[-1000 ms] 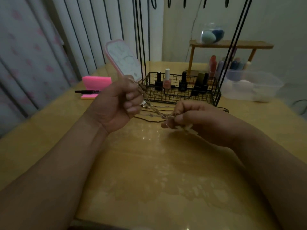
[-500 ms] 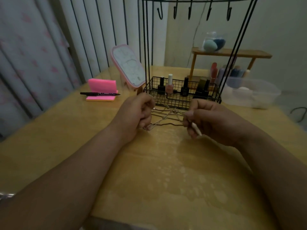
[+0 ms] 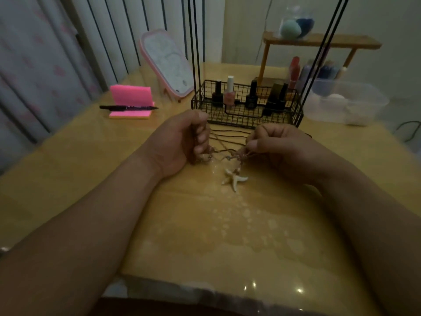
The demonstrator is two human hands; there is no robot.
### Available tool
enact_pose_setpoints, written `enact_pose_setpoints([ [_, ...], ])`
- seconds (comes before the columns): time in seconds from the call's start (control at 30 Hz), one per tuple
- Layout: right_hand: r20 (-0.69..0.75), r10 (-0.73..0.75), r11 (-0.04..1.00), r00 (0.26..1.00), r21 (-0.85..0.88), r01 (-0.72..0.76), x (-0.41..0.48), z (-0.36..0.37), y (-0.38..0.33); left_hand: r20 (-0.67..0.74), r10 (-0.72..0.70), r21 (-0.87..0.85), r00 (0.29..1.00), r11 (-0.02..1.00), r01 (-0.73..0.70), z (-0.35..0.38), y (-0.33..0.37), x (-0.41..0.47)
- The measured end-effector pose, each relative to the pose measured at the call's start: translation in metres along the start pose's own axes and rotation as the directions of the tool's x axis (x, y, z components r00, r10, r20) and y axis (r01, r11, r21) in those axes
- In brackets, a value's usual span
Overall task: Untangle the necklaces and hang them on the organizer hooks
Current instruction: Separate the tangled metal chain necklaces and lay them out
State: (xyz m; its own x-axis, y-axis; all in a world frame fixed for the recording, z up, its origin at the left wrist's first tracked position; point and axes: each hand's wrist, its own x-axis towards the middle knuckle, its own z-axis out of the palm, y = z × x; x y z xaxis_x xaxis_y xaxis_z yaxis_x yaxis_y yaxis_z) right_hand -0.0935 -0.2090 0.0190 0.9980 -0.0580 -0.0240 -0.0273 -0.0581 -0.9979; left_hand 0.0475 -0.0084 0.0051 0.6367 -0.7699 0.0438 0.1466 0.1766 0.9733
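A home dressing table: nail polish bottles in a wire basket, a small mirror and curtains behind.

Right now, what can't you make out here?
- Hooks of the organizer: cut off by the head view's top edge.
- Knot in the necklaces: dim and blurred, strand count unclear.
- Cord ends: hidden by curled fingers of left hand and right hand.

Two bare hands, two bare forearms

The left hand and right hand are uncovered; both forearms are bare down to the picture's lower edge; the fingernails look short and pale; dim light blurs finer detail.
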Motion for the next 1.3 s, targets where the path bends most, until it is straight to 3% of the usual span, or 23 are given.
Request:
enact_pose_setpoints([
  [0.13,-0.032,0.039,0.998,0.999,0.04,-0.038,0.002,0.006,0.001,0.124,-0.015,-0.017,0.992,1.0,0.017,0.002,0.0,0.002],
  [0.27,0.012,0.032,0.972,0.999,-0.234,-0.029,0.001,0.018,-0.003,0.195,0.052,-0.018,0.979,0.999,-0.05,0.006,0.002,0.005],
  [0.47,0.029,-0.01,0.906,1.0,-0.423,0.022,0.002,0.025,-0.002,0.165,0.104,-0.122,0.981,0.989,-0.085,0.001,0.006,0.004],
  [0.57,0.027,-0.033,0.966,0.999,-0.256,0.039,0.001,0.022,-0.003,0.108,0.093,-0.27,0.99,0.961,-0.061,-0.006,0.007,0.005],
  [0.67,-0.002,-0.059,0.998,0.998,-0.011,0.059,0.001,0.019,-0.004,0.058,0.076,-0.286,0.995,0.956,-0.056,-0.013,0.008,0.007],
  [0.83,0.044,-0.026,0.989,0.999,0.144,0.02,0.0,0.022,-0.004,0.057,0.103,-0.114,0.993,0.989,-0.096,-0.013,0.007,0.002],
  [0.97,0.065,0.028,0.976,0.997,0.214,-0.041,0.0,0.022,-0.008,0.155,0.055,0.118,0.986,0.99,-0.073,-0.012,0.012,0.0],
  [1.1,0.036,0.068,0.985,0.997,0.158,-0.073,0.002,0.016,-0.01,0.1,0.008,0.516,0.995,0.855,-0.058,0.0,0.014,-0.007],
  [1.3,-0.016,0.041,0.993,0.999,0.113,-0.039,0.001,0.017,-0.01,0.174,-0.033,0.581,0.984,0.81,-0.076,0.011,0.01,-0.013],
])
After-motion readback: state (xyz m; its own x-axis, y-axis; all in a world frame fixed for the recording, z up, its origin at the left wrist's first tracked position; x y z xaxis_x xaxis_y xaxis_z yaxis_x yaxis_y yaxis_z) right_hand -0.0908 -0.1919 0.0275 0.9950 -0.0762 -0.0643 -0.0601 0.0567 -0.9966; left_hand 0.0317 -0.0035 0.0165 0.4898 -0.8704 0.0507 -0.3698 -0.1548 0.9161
